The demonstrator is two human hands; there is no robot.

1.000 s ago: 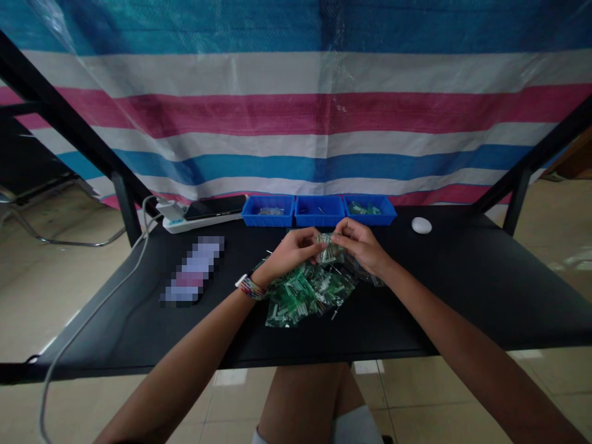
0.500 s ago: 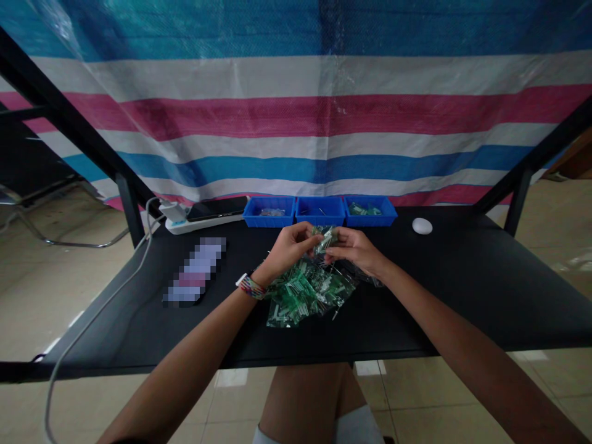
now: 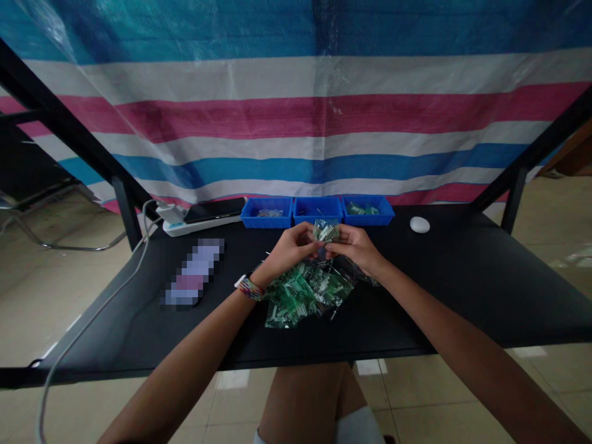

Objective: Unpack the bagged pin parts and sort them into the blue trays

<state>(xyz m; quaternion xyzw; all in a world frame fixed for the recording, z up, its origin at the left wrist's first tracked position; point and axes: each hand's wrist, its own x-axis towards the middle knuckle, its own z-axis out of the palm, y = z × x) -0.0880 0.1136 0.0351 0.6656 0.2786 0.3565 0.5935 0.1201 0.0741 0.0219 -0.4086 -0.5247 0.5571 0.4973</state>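
With my left hand (image 3: 296, 243) and right hand (image 3: 355, 246) closed on its sides, I grip one clear plastic packet (image 3: 326, 230) of pale pieces, at twelve o'clock above a pile of green-tinted packets (image 3: 293, 299), too jumbled to count, on the black surface (image 3: 444, 283). From the pile: three blue bins (image 3: 318, 218) at twelve, one black phone (image 3: 215, 209) on one white power strip (image 3: 198, 229) at ten, a second phone, screen pixelated (image 3: 194, 271), at nine, one white oval object (image 3: 419, 224) at two.

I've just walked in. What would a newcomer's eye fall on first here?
Probably the big striped sheet in blue, white and pink, filling the background behind the black table. Then, near the middle, a person's left grip and right grip hold a small clear packet between them, above a heap of greenish packets. Just beyond, three blue trays stand in a row.
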